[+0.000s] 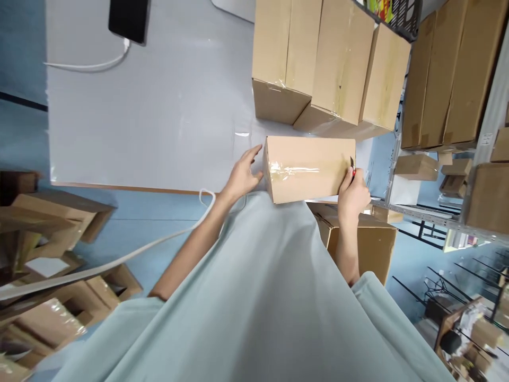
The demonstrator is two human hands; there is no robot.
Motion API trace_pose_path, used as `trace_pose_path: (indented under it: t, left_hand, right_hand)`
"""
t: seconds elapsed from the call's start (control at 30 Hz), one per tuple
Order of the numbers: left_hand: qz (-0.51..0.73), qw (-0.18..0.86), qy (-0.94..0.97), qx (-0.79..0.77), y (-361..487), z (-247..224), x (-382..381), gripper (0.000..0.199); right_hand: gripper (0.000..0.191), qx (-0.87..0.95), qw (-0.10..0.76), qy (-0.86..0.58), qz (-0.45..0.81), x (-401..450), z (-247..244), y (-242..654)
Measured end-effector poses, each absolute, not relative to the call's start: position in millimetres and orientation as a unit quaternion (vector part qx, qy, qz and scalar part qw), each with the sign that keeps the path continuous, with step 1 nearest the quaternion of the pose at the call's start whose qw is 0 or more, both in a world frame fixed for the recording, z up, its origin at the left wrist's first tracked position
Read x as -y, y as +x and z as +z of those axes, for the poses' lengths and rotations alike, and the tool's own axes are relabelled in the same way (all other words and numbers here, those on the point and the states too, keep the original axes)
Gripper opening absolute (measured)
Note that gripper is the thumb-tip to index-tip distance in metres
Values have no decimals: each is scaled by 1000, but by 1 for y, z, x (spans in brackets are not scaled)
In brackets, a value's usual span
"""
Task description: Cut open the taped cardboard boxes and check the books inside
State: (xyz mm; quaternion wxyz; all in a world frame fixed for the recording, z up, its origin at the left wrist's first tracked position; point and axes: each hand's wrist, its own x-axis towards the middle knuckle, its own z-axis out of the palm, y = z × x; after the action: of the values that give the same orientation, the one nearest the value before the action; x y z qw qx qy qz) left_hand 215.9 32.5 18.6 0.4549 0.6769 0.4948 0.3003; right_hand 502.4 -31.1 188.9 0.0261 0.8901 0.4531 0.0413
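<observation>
A closed cardboard box (306, 183) lies at the table's near edge, right in front of my body, with shiny clear tape along its top. My left hand (244, 172) is beside the box's left end, thumb and fingers apart, with nothing in it. At the right end, my right hand (353, 191) is closed around a small utility knife (353, 168) with a dark blade and a bit of red on it. The blade points away from me, over the box's right end. Most of the knife's handle is hidden in my fingers.
Several taped cardboard boxes (290, 48) stand behind this one on the grey table (159, 116). A phone (129, 18) with a white cable lies at the far left. An open carton (368, 246) is below the table's edge; shelving with boxes (441, 85) rises at right. Cardboard (59, 212) piles up lower left.
</observation>
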Motion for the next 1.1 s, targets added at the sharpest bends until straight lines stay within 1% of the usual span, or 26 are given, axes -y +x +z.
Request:
trace_pose_path:
  t: [0.13, 0.27, 0.37, 0.5, 0.6, 0.77, 0.83, 0.97, 1.03, 1.1]
  left_hand:
    - [327, 447, 697, -456, 200, 72, -28, 102]
    - [314, 409, 743, -426, 197, 101, -39, 100]
    - [308, 379, 769, -412, 195, 104, -48, 98]
    - [307, 352, 778, -421, 197, 100, -51, 103]
    - [317, 357, 763, -436, 201, 97, -49, 102]
    - [324, 385, 742, -442, 205, 94, -44, 93]
    - [328, 390, 735, -446, 206, 95, -44, 93]
    - [328, 384, 736, -451, 205, 97, -45, 102]
    - [324, 383, 741, -446, 203, 96, -47, 104]
    - [320, 382, 747, -441, 201, 95, -49, 105]
  right_hand:
    - [42, -464, 41, 882, 68, 29, 189, 502]
    - [38, -468, 66, 878, 75, 29, 192, 502]
    - [37, -472, 77, 874, 80, 30, 191, 499]
    - [41, -472, 91, 873, 84, 30, 189, 496]
    - [42, -469, 99, 874, 87, 30, 189, 496]
    - [38, -457, 98, 879, 99, 30, 185, 494]
    - [38, -455, 94, 880, 97, 30, 183, 495]
    - [38, -464, 59, 879, 92, 30, 193, 497]
    - [40, -458, 22, 883, 102, 34, 208, 492]
    - [45, -454, -13, 888, 77, 40, 226, 478]
